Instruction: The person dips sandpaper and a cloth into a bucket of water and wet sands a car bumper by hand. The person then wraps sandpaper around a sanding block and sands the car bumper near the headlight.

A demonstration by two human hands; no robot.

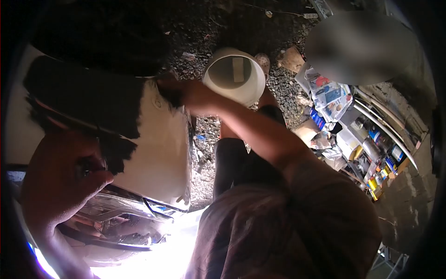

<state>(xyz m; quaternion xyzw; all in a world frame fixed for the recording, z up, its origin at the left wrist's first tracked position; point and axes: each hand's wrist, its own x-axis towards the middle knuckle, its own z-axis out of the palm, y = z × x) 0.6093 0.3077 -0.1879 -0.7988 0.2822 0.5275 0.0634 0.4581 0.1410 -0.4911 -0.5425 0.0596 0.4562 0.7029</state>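
While the left hand (65,172) curls over the dark patch (88,97) on the panel (162,149), the right hand (186,95) is at the panel's edge, near the bucket (259,90); whether either grips anything, I cannot tell.

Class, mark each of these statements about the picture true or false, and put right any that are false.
1. The pale panel bears a dark patch with ragged edges. True.
2. The right hand is lower in the picture than the left hand. False: the right hand is higher.
3. The bucket is bright red. False: it is whitish.
4. Gravel shows on the ground beside the bucket. True.
5. The packets and containers are piled at the left edge of the picture. False: they are on the right side.
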